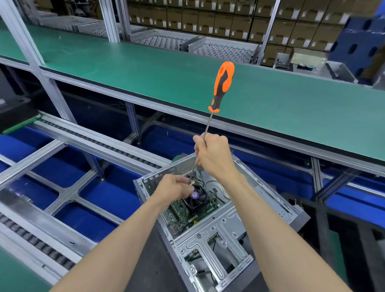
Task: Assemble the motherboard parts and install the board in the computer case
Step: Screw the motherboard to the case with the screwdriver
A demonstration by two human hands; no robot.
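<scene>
An open metal computer case [228, 232] lies on its side in front of me. Inside it sits the green motherboard [180, 213] with a black cooler fan [197, 199] on top. My right hand [213, 156] grips the long steel shaft of an orange-and-black screwdriver [223, 81], which stands nearly upright with its handle high above my fist. Its tip reaches down beside the fan's far corner. My left hand [174, 189] pinches at the tip there, fingers curled; what they hold is too small to make out.
A long green-topped bench [146, 63] runs across behind the case. Roller conveyor rails [95, 140] and blue floor panels lie to the left. A dark case part [9, 104] sits at far left. Stacked cardboard boxes [213, 17] fill the background.
</scene>
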